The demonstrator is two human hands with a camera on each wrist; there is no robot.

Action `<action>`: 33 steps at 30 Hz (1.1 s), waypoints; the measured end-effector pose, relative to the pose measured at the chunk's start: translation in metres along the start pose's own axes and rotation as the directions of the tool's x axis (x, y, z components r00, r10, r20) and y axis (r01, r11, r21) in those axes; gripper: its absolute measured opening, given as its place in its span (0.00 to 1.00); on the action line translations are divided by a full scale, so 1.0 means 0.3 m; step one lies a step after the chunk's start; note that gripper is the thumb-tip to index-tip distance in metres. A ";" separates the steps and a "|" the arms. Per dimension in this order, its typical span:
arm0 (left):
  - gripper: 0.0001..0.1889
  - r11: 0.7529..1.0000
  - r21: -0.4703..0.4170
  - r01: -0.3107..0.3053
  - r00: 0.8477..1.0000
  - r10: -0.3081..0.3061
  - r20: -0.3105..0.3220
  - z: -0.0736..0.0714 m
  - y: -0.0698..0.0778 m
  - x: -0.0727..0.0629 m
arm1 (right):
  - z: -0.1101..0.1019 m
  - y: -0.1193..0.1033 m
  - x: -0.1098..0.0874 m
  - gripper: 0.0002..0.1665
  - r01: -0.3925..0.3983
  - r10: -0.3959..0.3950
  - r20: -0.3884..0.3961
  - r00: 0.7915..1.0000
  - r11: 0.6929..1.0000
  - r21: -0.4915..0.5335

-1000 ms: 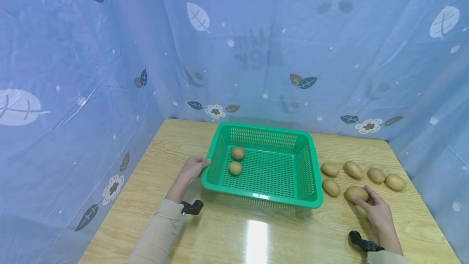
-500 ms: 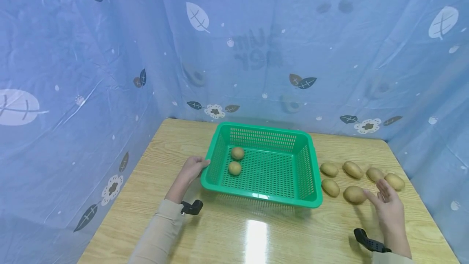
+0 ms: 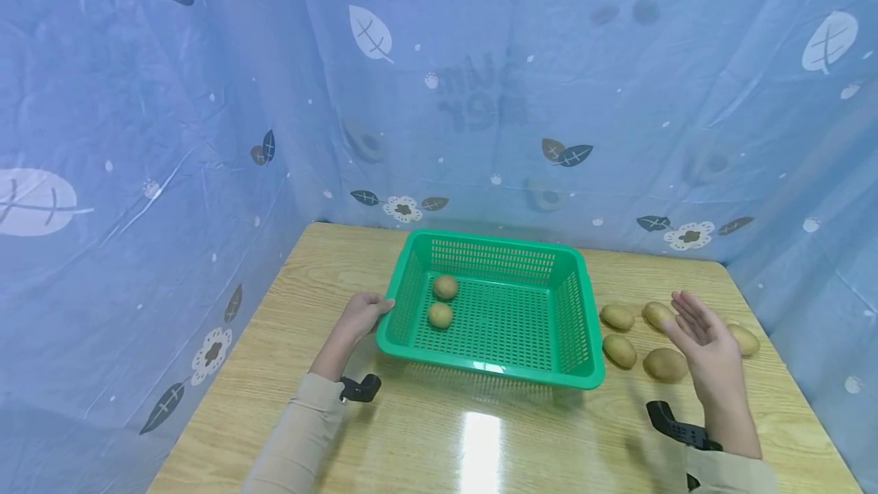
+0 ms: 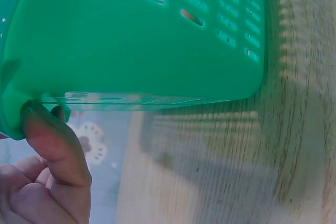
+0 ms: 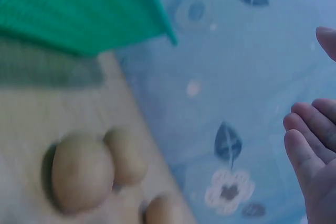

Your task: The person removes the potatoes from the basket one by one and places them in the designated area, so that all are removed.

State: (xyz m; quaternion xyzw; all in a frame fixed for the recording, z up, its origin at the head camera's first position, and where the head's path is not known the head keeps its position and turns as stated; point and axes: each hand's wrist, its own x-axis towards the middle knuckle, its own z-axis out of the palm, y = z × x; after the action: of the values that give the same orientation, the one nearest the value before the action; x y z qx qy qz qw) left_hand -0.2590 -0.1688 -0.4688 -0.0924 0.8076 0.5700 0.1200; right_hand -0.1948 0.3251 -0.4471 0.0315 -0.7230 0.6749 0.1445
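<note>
A green plastic basket (image 3: 490,370) with slotted walls stands on the table, two potatoes (image 3: 445,287) inside near its left end. My left hand (image 3: 361,314) grips its rim on the left side; the left wrist view shows a digit (image 4: 60,150) pressed up under that rim. Over the loose potatoes to the right of the basket, my right hand (image 3: 709,349) is raised with straight fingers and holds nothing. It overlaps part of the group in the head view, hiding one potato. In front lies a larger potato (image 3: 665,365), left of the hand, and another (image 3: 744,340) shows at its right.
More potatoes, one at the back (image 3: 617,316) and one nearer (image 3: 620,351), lie close to the basket's right wall. A blue patterned curtain (image 3: 480,136) hangs behind and at both sides of the wooden table (image 3: 535,441).
My right hand has let go of the larger front potato, drawn back to the right, then risen over the group with straight fingers. The left hand and basket have stayed put.
</note>
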 end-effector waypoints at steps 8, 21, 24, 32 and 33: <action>0.17 1.000 0.031 0.004 1.000 -0.003 -0.007 -0.001 0.003 0.007 | 0.121 -0.078 0.069 0.34 0.060 -0.062 0.114 0.992 0.998 0.020; 0.17 0.999 0.034 0.010 1.000 -0.009 -0.021 -0.003 -0.006 0.012 | 0.382 -0.094 0.228 0.32 0.071 -0.060 0.329 0.943 0.997 -0.019; 0.17 1.000 0.025 0.012 1.000 -0.012 -0.020 -0.002 -0.006 0.009 | 0.444 -0.075 0.264 0.32 0.063 -0.075 0.351 0.933 0.997 0.046; 0.16 1.000 0.026 0.009 1.000 -0.008 -0.025 0.004 -0.002 0.006 | 0.605 -0.048 0.331 0.33 -0.013 -0.043 0.433 0.900 0.992 0.127; 0.16 1.000 0.025 0.009 1.000 -0.008 -0.026 0.004 -0.001 0.006 | 0.626 -0.046 0.338 0.33 -0.027 -0.029 0.444 0.895 0.993 0.119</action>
State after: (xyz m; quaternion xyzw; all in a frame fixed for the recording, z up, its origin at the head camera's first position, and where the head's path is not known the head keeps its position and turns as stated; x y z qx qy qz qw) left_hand -0.2604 -0.1678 -0.4698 -0.1016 0.8159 0.5579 0.1132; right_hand -0.3197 0.1540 -0.4170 0.1942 -0.6942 0.6925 -0.0264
